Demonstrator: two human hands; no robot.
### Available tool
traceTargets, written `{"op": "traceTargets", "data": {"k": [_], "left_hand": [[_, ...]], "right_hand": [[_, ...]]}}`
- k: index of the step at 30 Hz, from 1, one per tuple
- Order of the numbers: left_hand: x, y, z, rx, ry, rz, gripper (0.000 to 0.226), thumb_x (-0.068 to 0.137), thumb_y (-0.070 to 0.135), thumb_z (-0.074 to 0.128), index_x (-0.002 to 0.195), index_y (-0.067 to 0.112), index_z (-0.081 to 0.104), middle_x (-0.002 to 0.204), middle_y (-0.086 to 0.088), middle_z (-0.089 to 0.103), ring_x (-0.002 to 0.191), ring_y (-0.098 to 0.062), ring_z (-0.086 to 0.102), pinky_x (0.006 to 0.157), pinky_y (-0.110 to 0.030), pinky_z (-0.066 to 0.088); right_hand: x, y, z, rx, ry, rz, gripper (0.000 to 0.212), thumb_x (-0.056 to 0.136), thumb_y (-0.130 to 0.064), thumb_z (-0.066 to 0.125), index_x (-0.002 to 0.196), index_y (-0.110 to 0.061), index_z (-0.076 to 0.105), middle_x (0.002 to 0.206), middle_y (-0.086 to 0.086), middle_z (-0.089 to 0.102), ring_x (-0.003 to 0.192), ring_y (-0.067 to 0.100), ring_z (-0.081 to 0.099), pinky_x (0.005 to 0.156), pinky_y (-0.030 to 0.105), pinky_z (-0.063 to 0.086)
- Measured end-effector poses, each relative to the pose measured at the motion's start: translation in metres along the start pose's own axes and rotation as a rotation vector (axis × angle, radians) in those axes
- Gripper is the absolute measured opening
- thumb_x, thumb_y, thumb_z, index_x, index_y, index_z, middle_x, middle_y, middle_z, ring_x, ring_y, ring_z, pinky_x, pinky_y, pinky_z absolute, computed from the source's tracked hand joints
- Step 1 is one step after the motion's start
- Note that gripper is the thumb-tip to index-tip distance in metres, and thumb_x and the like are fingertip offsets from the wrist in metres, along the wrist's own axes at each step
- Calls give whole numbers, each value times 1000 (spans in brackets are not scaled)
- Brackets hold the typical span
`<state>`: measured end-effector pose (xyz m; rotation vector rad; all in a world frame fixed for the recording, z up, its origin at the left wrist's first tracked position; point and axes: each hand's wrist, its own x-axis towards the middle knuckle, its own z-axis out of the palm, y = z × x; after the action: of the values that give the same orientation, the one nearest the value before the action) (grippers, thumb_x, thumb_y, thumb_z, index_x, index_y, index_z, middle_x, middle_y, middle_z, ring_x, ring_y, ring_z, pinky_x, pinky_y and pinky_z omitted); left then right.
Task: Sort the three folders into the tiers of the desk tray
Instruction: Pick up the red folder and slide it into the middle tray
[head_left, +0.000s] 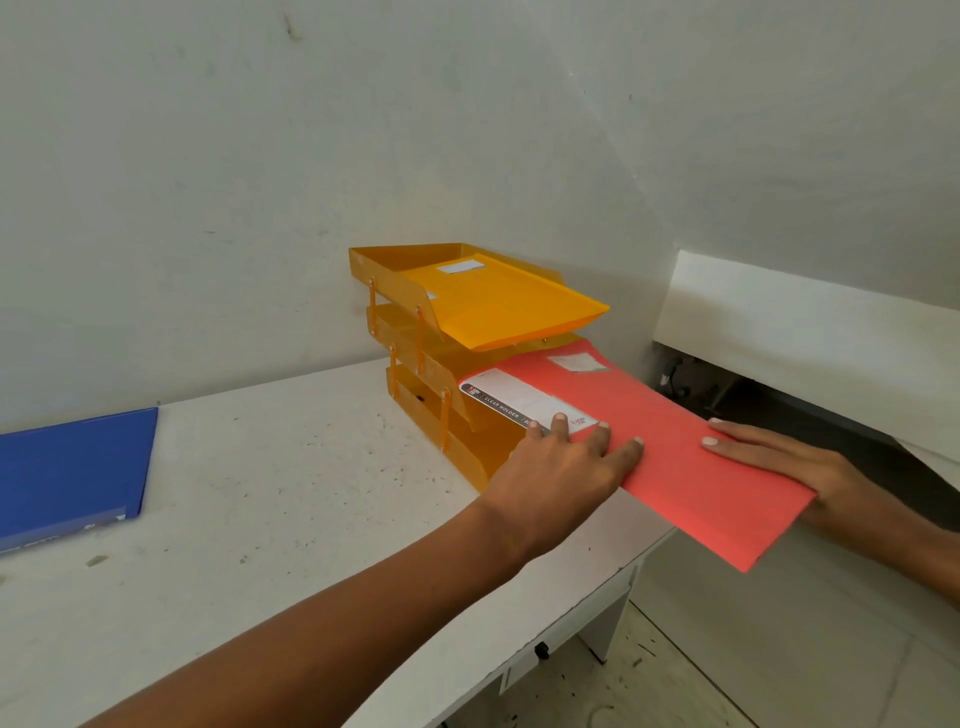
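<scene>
The white tabletop (270, 499) ran from the wall to its right-hand edge, speckled with small dark flecks. At its far right corner stood the orange desk tray (410, 332), three tiers stepped one above the other on thin posts. The red folder (691, 467) was the thing I had in front of me: its far end lay inside the middle tier, under the top one, while its near end stuck well out past the tabletop's edge, tilted down toward me. The blue folder (72, 467) lay flat on the tabletop far to my left, well apart from the tray and from both my hands. The yellow folder (498, 306) sat in the top tier, a white label near its back edge, its front end jutting over the tier's lip.

My left hand (566, 457) lay flat and spread on the red folder's left side, fingers pressed on the cover just beside its white printed strip (514, 402). My right hand (779, 462) was at the folder's right edge, fingers stretched out along the side and the palm partly hidden beneath the cover; I could not tell whether it gripped the folder or only steadied it
</scene>
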<state>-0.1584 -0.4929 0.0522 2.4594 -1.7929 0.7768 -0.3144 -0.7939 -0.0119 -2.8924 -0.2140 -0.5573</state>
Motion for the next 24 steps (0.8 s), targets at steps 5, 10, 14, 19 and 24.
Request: {"op": "traceTargets", "data": {"k": [5, 10, 14, 19, 24], "left_hand": [[-5, -16, 2, 23, -21, -16, 67, 96, 15, 57, 153, 15, 22, 152, -24, 35, 132, -56, 37, 104, -63, 37], [-7, -24, -3, -34, 81, -40, 63, 95, 15, 58, 152, 15, 29, 149, -24, 41, 125, -57, 45, 95, -62, 44], [-12, -20, -1, 7, 129, -38, 62, 91, 15, 63, 148, 12, 37, 143, -24, 49, 120, -59, 49, 93, -65, 45], [-15, -24, 12, -20, 76, -27, 62, 93, 9, 60, 149, 11, 34, 144, -26, 47, 123, -60, 45, 97, -66, 42], [-6, -21, 15, -62, 47, -50, 64, 95, 9, 57, 152, 12, 27, 149, -24, 41, 129, -57, 40, 103, -65, 35]], "right_hand": [[51, -15, -23, 55, -24, 34, 93, 80, 11, 70, 144, -47, 37, 155, -14, 32, 136, 10, 42, 91, 22, 49], [59, -31, -47, 67, 94, 23, 66, 85, -7, 68, 141, -36, 49, 155, -11, 35, 136, 5, 40, 94, 13, 44], [64, -38, -51, 102, 58, -23, 51, 85, -27, 61, 136, -24, 55, 150, -6, 43, 135, 6, 43, 98, 8, 38], [61, -27, -36, 90, -3, 20, 66, 82, -9, 60, 138, -41, 50, 151, -11, 40, 135, 3, 41, 96, 10, 41], [63, -18, -35, 54, -38, 35, 70, 85, -4, 62, 140, -45, 46, 152, -18, 36, 136, 2, 39, 96, 5, 38]]}}
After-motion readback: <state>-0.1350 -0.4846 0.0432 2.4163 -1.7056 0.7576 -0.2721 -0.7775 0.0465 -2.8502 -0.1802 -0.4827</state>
